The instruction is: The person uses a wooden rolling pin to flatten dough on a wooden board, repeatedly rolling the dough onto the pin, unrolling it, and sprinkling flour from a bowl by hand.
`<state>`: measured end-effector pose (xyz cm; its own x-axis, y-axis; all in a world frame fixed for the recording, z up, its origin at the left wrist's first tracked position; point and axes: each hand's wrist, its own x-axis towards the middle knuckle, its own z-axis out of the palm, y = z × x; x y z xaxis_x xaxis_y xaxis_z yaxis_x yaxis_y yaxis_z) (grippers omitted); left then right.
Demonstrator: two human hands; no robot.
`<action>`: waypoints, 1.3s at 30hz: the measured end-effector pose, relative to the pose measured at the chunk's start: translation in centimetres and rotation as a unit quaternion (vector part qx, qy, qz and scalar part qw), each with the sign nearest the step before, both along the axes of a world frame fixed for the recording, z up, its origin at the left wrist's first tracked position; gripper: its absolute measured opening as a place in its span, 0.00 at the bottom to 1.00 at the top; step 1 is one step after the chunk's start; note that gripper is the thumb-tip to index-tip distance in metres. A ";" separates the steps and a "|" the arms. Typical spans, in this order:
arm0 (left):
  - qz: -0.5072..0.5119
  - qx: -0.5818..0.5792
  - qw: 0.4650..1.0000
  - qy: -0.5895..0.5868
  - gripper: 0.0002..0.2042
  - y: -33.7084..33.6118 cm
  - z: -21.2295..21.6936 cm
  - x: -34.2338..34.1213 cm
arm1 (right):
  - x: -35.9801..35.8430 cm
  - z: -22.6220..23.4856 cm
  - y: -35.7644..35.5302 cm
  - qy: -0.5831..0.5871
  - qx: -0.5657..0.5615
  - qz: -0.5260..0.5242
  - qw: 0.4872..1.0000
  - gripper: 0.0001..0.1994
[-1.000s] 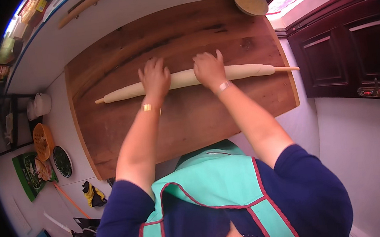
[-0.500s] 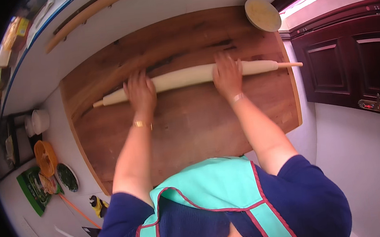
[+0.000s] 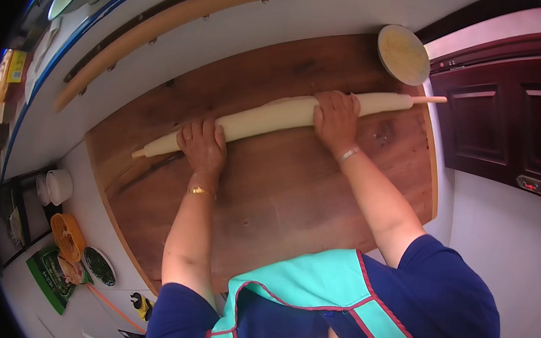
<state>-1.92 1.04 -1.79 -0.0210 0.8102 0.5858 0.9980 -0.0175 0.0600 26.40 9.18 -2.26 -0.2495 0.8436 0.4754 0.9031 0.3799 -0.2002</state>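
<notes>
A long pale sheet of dough (image 3: 268, 119) is wound around a thin wooden rolling pin (image 3: 431, 99), whose bare tips stick out at both ends. It lies crosswise on a brown wooden board (image 3: 273, 195). My left hand (image 3: 202, 143) grips the roll left of its middle, fingers bent over the top. Right of the middle, my right hand (image 3: 338, 122) is closed over it in the same way. The far sides of the fingers are partly hidden. Between my hands, a thin flap of dough shows along the roll's far edge.
A round plate (image 3: 403, 54) with a pale yellowish surface sits at the board's far right corner. Beyond the board, a long wooden rod (image 3: 183, 23) runs along the wall. A dark red door (image 3: 508, 104) stands right; an orange basket (image 3: 68, 236) and green bag (image 3: 50, 278) are left.
The roll and both hands have moved farther away across the board. My fingers, stretched flatter and blurred before, are now bent around the dough. The whole view has shifted slightly.
</notes>
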 end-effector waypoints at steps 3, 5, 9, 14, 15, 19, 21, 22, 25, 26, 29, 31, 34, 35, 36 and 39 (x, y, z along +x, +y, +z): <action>-0.006 -0.111 0.993 -0.036 0.12 2.5 0.3 -1.7 | -0.9 0.6 1.0 -0.005 0.038 0.022 0.999 0.12; 0.004 -0.127 0.991 -0.031 0.12 5.2 0.1 -3.6 | -2.6 1.7 4.2 -0.082 -0.124 -0.019 0.989 0.13; 0.027 -0.252 0.967 -0.011 0.12 4.7 0.0 -2.4 | -1.0 2.4 3.0 -0.108 -0.123 -0.020 0.986 0.15; -0.017 -0.170 0.984 -0.050 0.13 -10.9 -1.1 1.0 | 2.8 2.2 -12.7 -0.113 -0.158 -0.015 0.981 0.12; -0.008 -0.190 0.980 -0.049 0.13 -15.7 -0.8 2.4 | 4.3 1.0 -17.3 -0.096 -0.095 0.006 0.991 0.09; -0.019 -0.209 0.972 -0.102 0.08 -33.5 -0.7 4.5 | 6.8 1.3 -33.9 -0.072 -0.143 0.056 0.986 0.06; -0.030 -0.182 0.981 -0.061 0.08 -33.7 -2.1 4.3 | 7.2 0.9 -34.6 -0.104 -0.162 0.048 0.980 0.09; -0.046 -0.232 0.969 -0.075 0.09 -31.9 -1.3 3.5 | 6.7 1.3 -33.2 -0.121 -0.146 0.057 0.980 0.11; 0.051 -0.191 0.980 -0.029 0.12 -24.0 0.6 2.5 | 3.8 2.4 -25.0 -0.152 -0.143 -0.009 0.978 0.15; 0.025 -0.165 0.984 -0.064 0.12 -23.6 0.8 3.3 | 1.8 3.3 -24.8 -0.115 -0.210 0.007 0.971 0.14; -0.073 -0.137 0.987 -0.034 0.12 -25.4 -0.7 7.7 | -5.7 3.5 -28.8 -0.074 -0.121 0.221 0.965 0.10; -0.032 -0.092 0.992 -0.078 0.18 -28.3 -3.2 9.1 | -6.9 0.8 -33.0 0.057 0.049 0.150 0.986 0.11; -0.068 -0.145 0.983 -0.086 0.16 -24.9 -2.0 7.4 | -7.2 -0.7 -28.3 0.036 0.005 0.195 0.980 0.14; -0.074 -0.174 0.977 -0.101 0.16 -21.9 -0.9 6.4 | -8.0 0.2 -26.3 0.021 -0.021 0.179 0.983 0.13; -0.057 -0.178 0.977 -0.106 0.15 -19.3 0.0 6.0 | -8.9 1.2 -24.0 -0.016 -0.057 0.149 0.987 0.12; 0.009 -0.172 0.984 -0.056 0.16 -15.4 0.7 3.5 | -8.3 2.3 -18.6 -0.129 -0.103 0.130 0.978 0.13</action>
<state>1.58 -14.32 -1.12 -0.0850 0.9589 0.2709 0.9849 0.0397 0.1684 18.06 -9.43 0.08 -0.5571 0.8072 0.1953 0.8120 0.5787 -0.0757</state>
